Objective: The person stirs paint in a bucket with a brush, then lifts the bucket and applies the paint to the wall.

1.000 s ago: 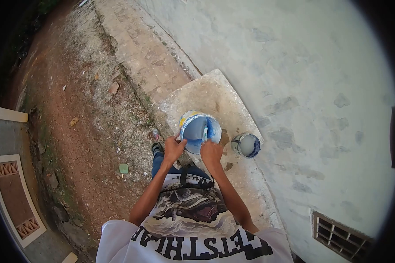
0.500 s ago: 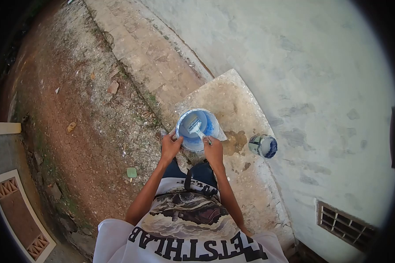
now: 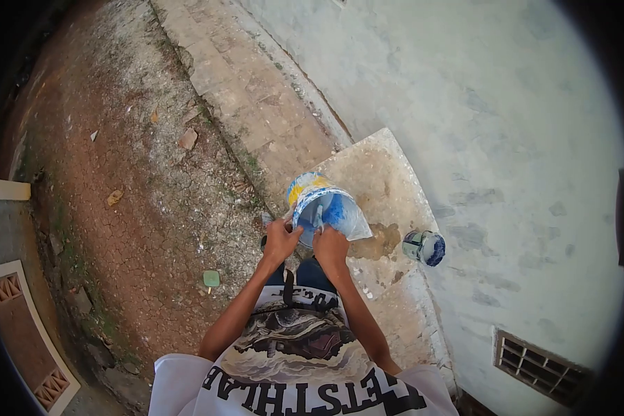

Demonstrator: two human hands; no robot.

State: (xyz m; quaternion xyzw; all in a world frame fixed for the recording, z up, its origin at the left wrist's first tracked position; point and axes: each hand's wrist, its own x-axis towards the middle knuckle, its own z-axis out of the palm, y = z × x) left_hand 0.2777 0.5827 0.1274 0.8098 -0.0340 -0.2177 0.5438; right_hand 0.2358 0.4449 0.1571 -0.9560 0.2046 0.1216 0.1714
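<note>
A paint bucket (image 3: 310, 182), white outside with blue and yellow marks and smeared blue inside, is tilted with its mouth toward me. My left hand (image 3: 282, 240) is closed on the near left part of its rim. My right hand (image 3: 331, 247) is closed round the handle of a paintbrush (image 3: 318, 215), at the near right of the bucket's mouth. The brush points down into the bucket, and its bristles are hard to make out. To the right, a paint can (image 3: 414, 245) with a dark blue smeared top stands on the concrete slab (image 3: 374, 163).
A pale, patchily painted wall (image 3: 506, 139) with a grilled window (image 3: 542, 364) rises on the right. Wet stains mark the slab. Left of the brick path (image 3: 236, 90) lies cracked bare soil with a small green square object (image 3: 211, 278) and several stones.
The bucket has tipped toward me, showing its outer side. My right hand has moved down and left, and the brush now stands steeper inside. My left hand still grips the rim.
</note>
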